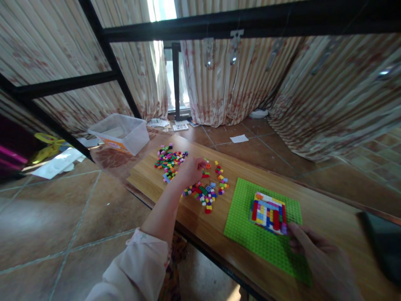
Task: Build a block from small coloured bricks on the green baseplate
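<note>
My left hand reaches over a scattered pile of small colourful toy bricks. Its fingers are curled together among the bricks, and whatever they pinch is hidden. A green baseplate lies on the right part of the wooden table. On it sits a flat rectangular toy brick build with rows of red, white, blue, yellow and purple. My right hand, slightly blurred, grips the build's near right corner, thumb and fingertips against the purple end. More loose bricks lie between my left hand and the baseplate.
The narrow wooden table runs diagonally across the view. A clear plastic box stands at its far left end. A dark object lies at the right. Black metal bars cross in front of striped curtains. Papers lie on the tiled floor.
</note>
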The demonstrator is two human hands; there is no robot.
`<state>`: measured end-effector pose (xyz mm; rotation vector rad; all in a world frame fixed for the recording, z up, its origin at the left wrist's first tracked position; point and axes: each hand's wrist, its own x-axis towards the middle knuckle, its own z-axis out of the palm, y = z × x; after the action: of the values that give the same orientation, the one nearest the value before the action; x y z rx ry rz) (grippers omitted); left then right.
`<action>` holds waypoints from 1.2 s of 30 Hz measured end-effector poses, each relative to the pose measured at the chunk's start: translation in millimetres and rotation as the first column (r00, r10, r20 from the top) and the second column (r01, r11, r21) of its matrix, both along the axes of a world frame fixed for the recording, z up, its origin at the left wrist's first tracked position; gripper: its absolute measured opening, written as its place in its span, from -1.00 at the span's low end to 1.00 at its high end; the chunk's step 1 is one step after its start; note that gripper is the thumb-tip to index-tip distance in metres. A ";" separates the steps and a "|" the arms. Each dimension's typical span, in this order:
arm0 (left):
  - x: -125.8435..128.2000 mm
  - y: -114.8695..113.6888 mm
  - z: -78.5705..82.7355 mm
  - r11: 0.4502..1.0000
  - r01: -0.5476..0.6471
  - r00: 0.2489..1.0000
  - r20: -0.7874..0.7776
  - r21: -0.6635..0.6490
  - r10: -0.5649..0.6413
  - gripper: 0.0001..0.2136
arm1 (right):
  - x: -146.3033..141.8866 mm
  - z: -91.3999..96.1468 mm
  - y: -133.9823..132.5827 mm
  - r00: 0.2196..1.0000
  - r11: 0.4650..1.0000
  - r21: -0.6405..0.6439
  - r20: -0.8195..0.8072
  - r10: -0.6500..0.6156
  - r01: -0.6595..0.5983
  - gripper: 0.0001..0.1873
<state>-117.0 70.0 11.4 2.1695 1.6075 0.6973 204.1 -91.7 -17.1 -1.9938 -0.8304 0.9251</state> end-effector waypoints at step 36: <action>-11.5 -10.5 1.8 0.989 0.066 0.975 -0.203 -0.129 -0.092 -0.85 | -15.0 22.7 5.9 0.992 0.994 -0.109 0.122 0.018 -0.005 -0.55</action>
<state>-128.5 59.5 13.2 2.2644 1.6064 0.3470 189.1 -85.9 5.7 -2.1599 -0.8769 0.8768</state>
